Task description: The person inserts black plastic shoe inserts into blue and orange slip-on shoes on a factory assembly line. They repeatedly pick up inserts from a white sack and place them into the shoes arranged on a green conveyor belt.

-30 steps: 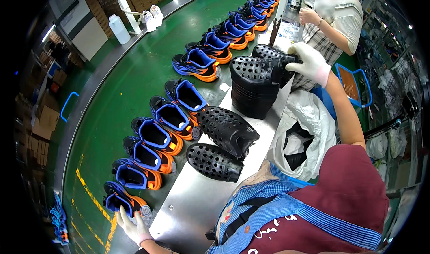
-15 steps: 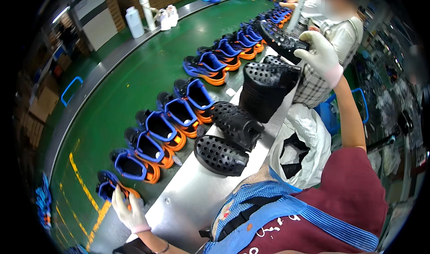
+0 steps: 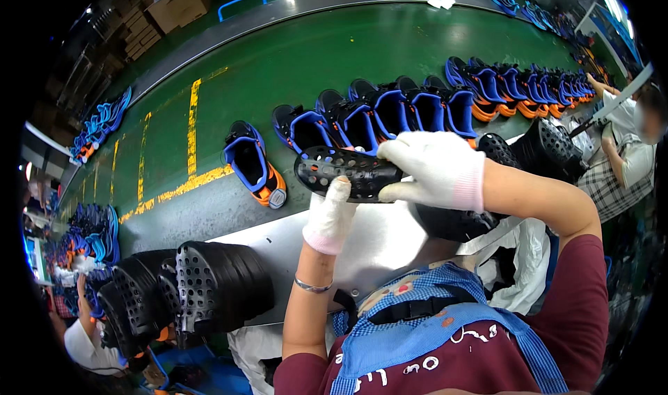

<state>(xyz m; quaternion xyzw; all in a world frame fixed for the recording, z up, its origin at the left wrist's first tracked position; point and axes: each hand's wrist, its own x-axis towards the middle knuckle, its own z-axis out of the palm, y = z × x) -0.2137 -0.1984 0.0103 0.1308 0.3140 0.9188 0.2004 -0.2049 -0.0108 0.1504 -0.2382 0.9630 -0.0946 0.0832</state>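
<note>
From where I stand, a white bag (image 3: pixel 532 273) sags against the near side of the metal bench (image 3: pixel 383 240), its mouth upward, handy to the person's right. On the bench's left end, a stack of black shells (image 3: pixel 236 283) sits close-packed, likely to save room; another stack (image 3: pixel 546 151) stands at its right end.

Above the bench's far edge, both gloved hands are clamped on one perforated black shell (image 3: pixel 348 171). The left hand (image 3: pixel 329 221) presses its thumb on the near face, its other fingers hidden behind; the right hand (image 3: pixel 442 169) pinches the right end between thumb and fingers. Holding it from two places seems to keep it steady and level.

Just beyond the bench, a lone shoe (image 3: pixel 259 164) stands heel toward it on the green surface (image 3: pixel 299 68), left of a row of shoes (image 3: pixel 390 116), collars upward, presumably for easy reach. Farthest from the bench, a grey ledge (image 3: pixel 278 13) curves past.
</note>
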